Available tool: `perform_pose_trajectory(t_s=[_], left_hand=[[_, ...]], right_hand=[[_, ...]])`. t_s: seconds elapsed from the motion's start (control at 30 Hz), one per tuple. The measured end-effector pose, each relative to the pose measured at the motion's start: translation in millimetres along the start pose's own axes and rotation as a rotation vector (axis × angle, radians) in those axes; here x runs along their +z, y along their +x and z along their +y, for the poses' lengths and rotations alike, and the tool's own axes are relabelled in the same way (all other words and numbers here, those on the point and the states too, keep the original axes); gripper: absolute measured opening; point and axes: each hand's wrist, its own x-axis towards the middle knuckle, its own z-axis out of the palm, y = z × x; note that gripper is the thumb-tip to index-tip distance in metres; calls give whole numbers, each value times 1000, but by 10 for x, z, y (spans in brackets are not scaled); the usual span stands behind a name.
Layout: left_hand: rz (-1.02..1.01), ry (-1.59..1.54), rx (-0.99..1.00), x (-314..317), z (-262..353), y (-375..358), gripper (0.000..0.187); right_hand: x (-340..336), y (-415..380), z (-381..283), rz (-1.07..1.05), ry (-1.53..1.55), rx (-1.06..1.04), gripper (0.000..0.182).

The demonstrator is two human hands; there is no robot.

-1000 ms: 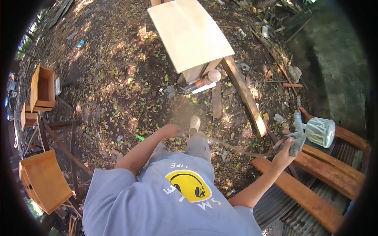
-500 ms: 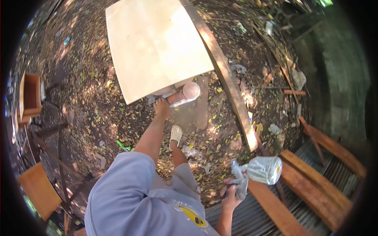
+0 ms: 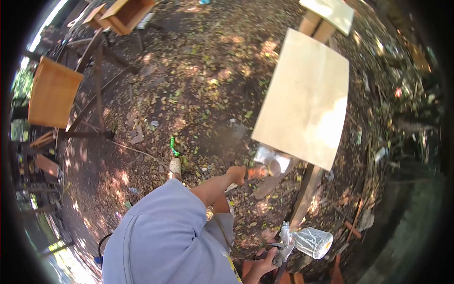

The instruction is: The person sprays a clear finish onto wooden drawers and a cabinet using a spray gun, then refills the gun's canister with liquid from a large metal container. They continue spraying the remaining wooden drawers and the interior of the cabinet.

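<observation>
My right hand (image 3: 268,259) grips a metal spray gun (image 3: 284,244) at the bottom of the view. The gun's cup (image 3: 313,243) is wrapped in clear plastic and points to the right. My left hand (image 3: 236,175) reaches across my body with its fingers curled. Right beside its fingers is a blurred orange piece (image 3: 258,172), which leads to a round pale thing (image 3: 274,168); what these are I cannot make out. Just beyond, a large pale wooden panel (image 3: 305,97) lies raised above the ground, its near edge close to the round thing.
A smaller pale panel (image 3: 328,13) lies farther back. An open wooden box (image 3: 126,14) and an orange-brown wooden piece (image 3: 54,92) rest on dark supports at the left. A long beam (image 3: 305,194) runs beneath the large panel. Leaves and a green scrap (image 3: 173,146) litter the ground.
My view has swung left, so the large panel now appears farther right. My left hand has moved away from the panel's edge. The spray gun stays in my right hand, lower in view.
</observation>
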Motion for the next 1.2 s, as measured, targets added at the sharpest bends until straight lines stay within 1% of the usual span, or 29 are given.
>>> perform_pose_trajectory(t_s=[0.03,0.1,0.17,0.23,0.3,0.37,0.43,0.5,0.53,0.57,0.6,0.63,0.67,0.73,0.8,0.87,0.9,1.0,1.13,1.17,1.2], left_hand=[[20,41,-40,43,-143,-178,50],[-68,21,-100,-60,-573,-538,42],[-266,-84,-224,-302,-1041,-981,37],[-216,-102,-295,-274,-1696,-1416,40],[-199,-162,-460,-484,-2123,-1984,43],[-175,-233,-572,-614,-2660,-2445,43],[-32,-340,-703,-695,-3107,-2861,41],[124,-603,-804,-474,-3727,-3196,38],[201,-728,-846,-610,-3968,-3334,37],[284,-909,-840,-725,-4222,-3478,39],[356,-1098,-831,-867,-4270,-3713,41],[432,-1294,-815,-1038,-4272,-3883,43],[475,-1362,-835,-1165,-4317,-3973,46],[572,-1490,-891,-1474,-4392,-4190,51],[530,-1597,-944,-1918,-4356,-4333,39],[508,-1869,-832,-1940,-4626,-4266,27],[492,-1873,-771,-2087,-4645,-4247,28],[460,-1884,-765,-2423,-4749,-3907,18],[458,-1977,-716,-3104,-4944,-3219,18],[476,-1971,-743,-3261,-5055,-3016,17],[501,-1946,-735,-3455,-5180,-2804,20]], right_hand=[[-4,-20,41,-51,-5,-38,29],[113,22,45,-155,-49,-57,28],[331,-1,-55,-220,-66,-91,28],[551,-86,-137,-281,-112,-89,29],[724,-216,-195,-365,-152,-109,29],[994,-347,-202,-404,-98,-154,28],[1304,-528,-234,-444,-78,-179,29],[1737,-773,-456,-487,-131,-202,20],[1924,-800,-377,-490,-108,-219,17],[2083,-832,-334,-519,-117,-226,17],[2274,-952,-402,-548,-137,-230,17],[2535,-1099,-481,-525,-89,-281,17],[2826,-1239,-616,-507,-42,-330,18],[3230,-1378,-701,-565,9,-358,19],[3643,-1470,-814,-619,78,-361,20],[4011,-1524,-955,-661,143,-334,20],[4166,-1468,-980,-718,131,-375,20],[4717,-1328,-1041,-729,130,-344,20],[5544,-895,-1022,-814,178,-311,19],[5786,-745,-976,-818,204,-296,18],[6068,-626,-1005,-794,224,-264,18]])
